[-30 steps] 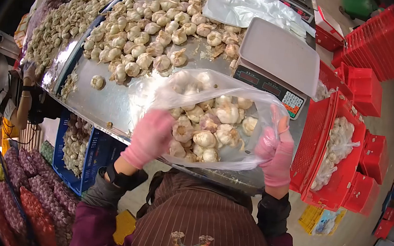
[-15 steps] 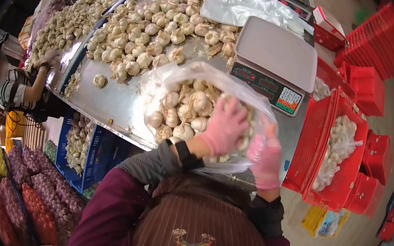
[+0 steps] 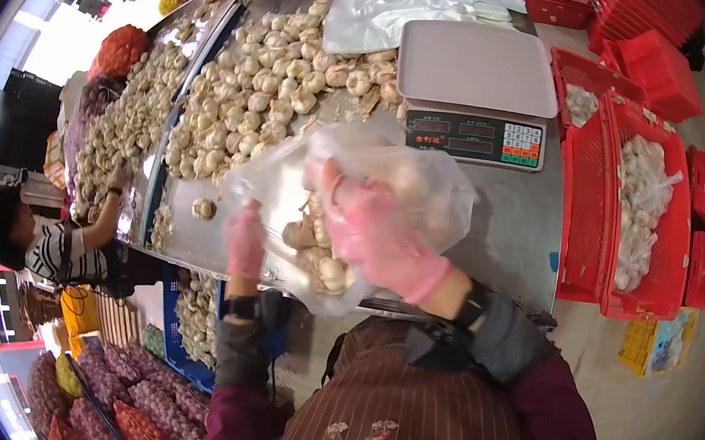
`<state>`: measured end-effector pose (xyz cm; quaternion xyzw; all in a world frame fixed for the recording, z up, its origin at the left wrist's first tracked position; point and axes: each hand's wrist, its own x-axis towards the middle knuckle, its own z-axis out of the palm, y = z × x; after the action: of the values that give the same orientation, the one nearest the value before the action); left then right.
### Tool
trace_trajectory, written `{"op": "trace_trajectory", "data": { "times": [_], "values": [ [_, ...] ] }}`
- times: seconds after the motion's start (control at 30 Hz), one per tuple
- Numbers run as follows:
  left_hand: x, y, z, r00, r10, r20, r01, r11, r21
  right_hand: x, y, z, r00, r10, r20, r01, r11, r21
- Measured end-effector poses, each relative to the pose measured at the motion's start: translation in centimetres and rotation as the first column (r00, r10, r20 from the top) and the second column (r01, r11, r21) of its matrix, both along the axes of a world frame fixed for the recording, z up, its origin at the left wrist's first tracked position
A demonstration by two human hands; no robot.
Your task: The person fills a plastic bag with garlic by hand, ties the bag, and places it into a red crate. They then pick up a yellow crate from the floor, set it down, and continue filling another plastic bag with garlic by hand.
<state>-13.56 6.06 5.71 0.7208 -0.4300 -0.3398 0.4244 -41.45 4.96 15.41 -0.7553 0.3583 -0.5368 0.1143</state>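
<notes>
A clear plastic bag [image 3: 447, 198] of garlic bulbs [image 3: 330, 273] lies at the near edge of the metal table, its film bunched and partly blurred. At the bag's left side my left hand [image 3: 244, 242], in a pink glove, is closed on the film. My right hand [image 3: 384, 246], also gloved in pink, reaches across the middle of the bag and grips its film; the fingertips are blurred behind plastic. Beyond the bag spreads a heap of loose garlic [image 3: 252, 107]. One single bulb [image 3: 203, 209] sits apart near my left hand.
A digital scale [image 3: 480, 73] stands behind the bag, beside a stack of plastic bags [image 3: 414, 8]. Red crates [image 3: 676, 233] with bagged garlic are on the right. Another person [image 3: 68, 242] handles garlic at left. Below are a blue crate [image 3: 174, 321] and net sacks [image 3: 97, 400].
My left hand has come out from over the bulbs to the bag's left side. My right hand has moved left across the bag, whose opening has gathered inward. The view has turned.
</notes>
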Motion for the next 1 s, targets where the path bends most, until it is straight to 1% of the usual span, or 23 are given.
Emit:
{"op": "trace_trajectory", "data": {
  "times": [0.03, 0.1, 0.13, 0.17, 0.2, 0.23, 0.27, 0.3, 0.33, 0.43, 0.5, 0.57, 0.6, 0.63, 0.67, 0.7, 0.73, 0.77, 0.83, 0.87, 0.9, 0.97, 1.0],
  "values": [
    [-1.0, -0.5, 3.3, 0.931, 0.134, -0.338, -0.182, 0.977, -0.113, -2.6, 0.0, 1.9, 0.997, 0.072, 0.011, -0.073, 0.97, 0.23],
    [-4.5, -0.6, 8.0, 0.932, 0.051, -0.358, -0.137, 0.966, -0.217, -8.4, 1.1, 3.1, 0.992, 0.095, 0.081, -0.125, 0.8, 0.587],
    [-9.4, -0.5, 12.2, 0.959, -0.153, -0.237, 0.075, 0.948, -0.309, -11.5, 1.8, 2.8, 0.993, 0.037, 0.114, -0.108, 0.698, 0.708],
    [-14.6, -0.2, 15.6, 0.933, -0.347, -0.099, 0.288, 0.882, -0.372, -13.4, 2.4, 0.9, 0.858, -0.158, 0.49, -0.394, 0.41, 0.822],
    [-17.6, 0.5, 16.8, 0.903, -0.419, -0.095, 0.358, 0.857, -0.372, -13.9, 3.5, -1.2, 0.992, -0.107, 0.066, 0.037, 0.746, 0.665],
    [-19.3, 1.0, 17.2, 0.866, -0.493, -0.088, 0.431, 0.823, -0.37, -13.7, 4.2, -2.2, 0.992, -0.111, 0.059, 0.044, 0.749, 0.662],
    [-19.8, 1.5, 17.0, 0.861, -0.501, -0.092, 0.437, 0.819, -0.371, -13.4, 4.9, -2.9, 0.896, -0.271, 0.352, -0.137, 0.584, 0.8],
    [-20.2, 2.1, 16.6, 0.84, -0.497, -0.217, 0.378, 0.823, -0.423, -13.2, 5.4, -3.7, 0.689, -0.472, 0.551, -0.37, 0.425, 0.826],
    [-20.6, 2.4, 16.0, 0.803, -0.489, -0.34, 0.306, 0.829, -0.469, -13.3, 5.5, -4.5, 0.672, -0.518, 0.53, -0.329, 0.433, 0.839],
    [-15.9, 1.0, 12.5, 0.929, -0.204, -0.308, 0.114, 0.951, -0.286, -14.8, 5.8, -7.8, 0.706, -0.555, 0.44, -0.223, 0.415, 0.882],
    [-10.5, 0.2, 9.6, 0.931, -0.058, -0.361, -0.014, 0.981, -0.192, -16.1, 6.3, -8.6, 0.702, -0.564, 0.434, -0.167, 0.462, 0.871],
    [-9.2, 0.5, 11.0, 0.979, -0.094, 0.178, 0.129, 0.972, -0.196, -17.6, 6.4, -9.5, 0.696, -0.581, 0.421, -0.108, 0.494, 0.862],
    [-9.7, 0.6, 11.1, 0.844, -0.087, 0.529, 0.258, 0.931, -0.258, -18.2, 6.1, -10.1, 0.674, -0.571, 0.47, -0.123, 0.54, 0.832],
    [-12.2, 0.8, 12.5, 0.595, -0.029, 0.803, 0.396, 0.88, -0.262, -18.4, 6.1, -10.4, 0.651, -0.557, 0.515, -0.136, 0.582, 0.802],
    [-15.9, 1.1, 13.1, 0.582, -0.185, 0.792, 0.561, 0.796, -0.227, -18.4, 6.1, -10.4, 0.676, -0.539, 0.503, -0.145, 0.572, 0.807],
    [-19.8, 1.9, 12.1, 0.674, -0.38, 0.633, 0.643, 0.723, -0.251, -18.4, 6.1, -10.0, 0.684, -0.534, 0.498, -0.145, 0.569, 0.81],
    [-22.9, 1.8, 9.6, 0.56, -0.512, 0.651, 0.797, 0.549, -0.253, -18.2, 6.2, -9.4, 0.755, -0.534, 0.38, -0.072, 0.509, 0.858],
    [-26.2, 1.6, 7.9, 0.43, -0.653, 0.623, 0.873, 0.477, -0.102, -17.9, 6.2, -9.1, 0.81, -0.526, 0.258, 0.007, 0.45, 0.893],
    [-30.3, 1.5, 3.6, 0.277, -0.451, 0.848, 0.878, 0.477, -0.033, -17.2, 6.2, -9.6, 0.722, -0.576, 0.384, -0.101, 0.461, 0.882],
    [-29.9, 1.9, 2.9, 0.283, -0.453, 0.845, 0.877, 0.479, -0.037, -17.1, 6.2, -10.0, 0.613, -0.617, 0.493, -0.207, 0.477, 0.854],
    [-29.0, 2.6, 2.3, 0.214, -0.576, 0.789, 0.903, 0.424, 0.065, -17.6, 5.9, -10.4, 0.618, -0.616, 0.49, -0.203, 0.477, 0.855],
    [-26.4, 3.0, 2.8, 0.133, -0.688, 0.714, 0.923, 0.347, 0.163, -18.8, 5.3, -11.0, 0.77, -0.573, 0.282, 0.151, 0.593, 0.791],
    [-24.7, 3.0, 3.6, 0.074, -0.747, 0.661, 0.909, 0.323, 0.263, -18.9, 5.2, -11.0, 0.769, -0.573, 0.283, 0.15, 0.592, 0.792]
  ]
}}
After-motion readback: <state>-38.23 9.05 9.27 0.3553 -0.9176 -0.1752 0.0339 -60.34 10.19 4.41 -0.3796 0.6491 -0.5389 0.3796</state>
